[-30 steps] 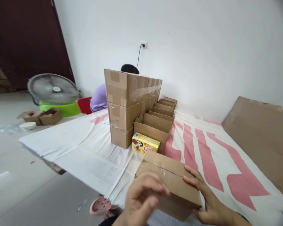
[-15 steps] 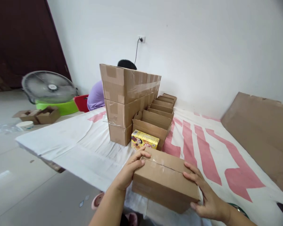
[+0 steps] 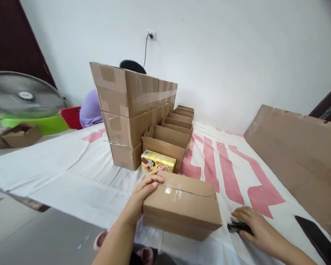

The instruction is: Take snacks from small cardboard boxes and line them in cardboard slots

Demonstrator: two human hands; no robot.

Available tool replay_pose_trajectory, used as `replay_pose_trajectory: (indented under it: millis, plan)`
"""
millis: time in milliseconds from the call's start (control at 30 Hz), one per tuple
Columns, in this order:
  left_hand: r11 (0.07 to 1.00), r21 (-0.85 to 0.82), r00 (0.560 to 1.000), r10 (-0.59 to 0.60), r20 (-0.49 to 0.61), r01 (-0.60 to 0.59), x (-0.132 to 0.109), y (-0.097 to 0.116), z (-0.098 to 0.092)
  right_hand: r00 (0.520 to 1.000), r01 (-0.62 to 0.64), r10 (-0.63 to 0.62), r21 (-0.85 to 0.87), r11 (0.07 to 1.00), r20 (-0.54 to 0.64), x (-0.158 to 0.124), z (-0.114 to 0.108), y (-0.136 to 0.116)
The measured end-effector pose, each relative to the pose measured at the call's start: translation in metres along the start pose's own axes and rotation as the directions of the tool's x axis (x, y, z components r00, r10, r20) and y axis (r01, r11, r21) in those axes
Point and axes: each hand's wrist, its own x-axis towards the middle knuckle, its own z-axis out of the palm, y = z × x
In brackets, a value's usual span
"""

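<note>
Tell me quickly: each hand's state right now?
Left hand: open, resting on the taped box.
Right hand: covering a small dark object; grip cannot be told.

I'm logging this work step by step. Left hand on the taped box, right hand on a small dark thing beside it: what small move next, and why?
Probably curl the right hand around the small dark thing and lift it: its fingers lie over it on the cloth, not gripping yet, while the left hand steadies the taped box.

Lower centre: sealed box point(image 3: 182, 204) on the table point(image 3: 57, 176), left hand point(image 3: 139, 197) at its left edge, right hand point(image 3: 253, 226) on the table to its right. Behind it a small carton point(image 3: 157, 162), then open boxes point(image 3: 171, 134), a box stack point(image 3: 127, 114) on their left
</note>
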Motion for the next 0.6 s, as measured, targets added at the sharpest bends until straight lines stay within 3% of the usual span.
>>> replay_pose_trajectory:
  millis: [200, 267, 333, 400, 467, 600]
  plan:
    - [1.0, 0.007, 1.0, 0.02, 0.009, -0.02, 0.002, -0.003, 0.007, 1.0, 0.0, 0.001, -0.048, 0.999, 0.008, -0.01, 0.021, 0.016]
    - [1.0, 0.015, 0.999, 0.026, 0.026, -0.027, 0.002, -0.004, 0.009, 0.998, 0.02, -0.023, -0.049, 0.999, -0.059, -0.007, 0.02, 0.018]
    - [0.999, 0.024, 0.999, 0.028, 0.029, -0.028, 0.001, -0.004, 0.01, 0.976, 0.043, -0.059, -0.078, 0.996, -0.208, 0.001, 0.013, 0.018]
    - [0.999, 0.028, 0.999, 0.031, 0.028, -0.031, 0.001, -0.004, 0.01, 0.91, 0.089, -0.143, -0.156, 0.984, -0.389, 0.014, -0.003, 0.01]
    - [0.999, 0.027, 0.999, 0.031, 0.036, -0.032, 0.0, -0.005, 0.009, 0.813, 0.161, -0.285, -0.275, 0.948, -0.507, 0.03, -0.024, -0.009]
    - [0.997, 0.026, 0.994, 0.075, 0.077, -0.077, 0.003, -0.009, 0.007, 0.659, 0.34, -0.558, -0.461, 0.819, -0.504, 0.062, -0.062, -0.077]
